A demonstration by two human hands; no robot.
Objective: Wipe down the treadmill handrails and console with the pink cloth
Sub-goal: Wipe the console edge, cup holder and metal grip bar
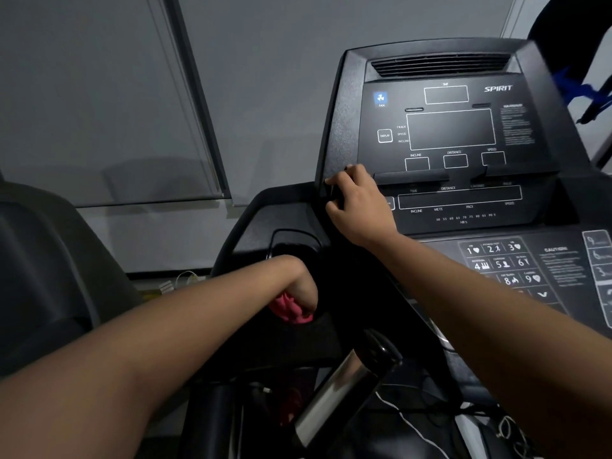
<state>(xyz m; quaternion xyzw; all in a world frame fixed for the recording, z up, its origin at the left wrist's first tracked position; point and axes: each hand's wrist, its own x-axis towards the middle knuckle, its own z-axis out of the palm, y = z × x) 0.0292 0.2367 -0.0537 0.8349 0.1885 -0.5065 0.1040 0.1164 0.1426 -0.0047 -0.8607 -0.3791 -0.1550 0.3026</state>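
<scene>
Beside the console [344,127], the left hand [299,289] clutches the pink cloth [289,309] in a recess [298,241], while the right hand [357,200] grips the console edge, fingers curled.

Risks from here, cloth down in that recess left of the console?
1. The left hand holds the pink cloth in a dark recess, so spots may get missed.
2. The right hand grips the console edge; a slip might press the DISPLAY button.
3. Wiping the number keypad later might trigger a program.
</scene>
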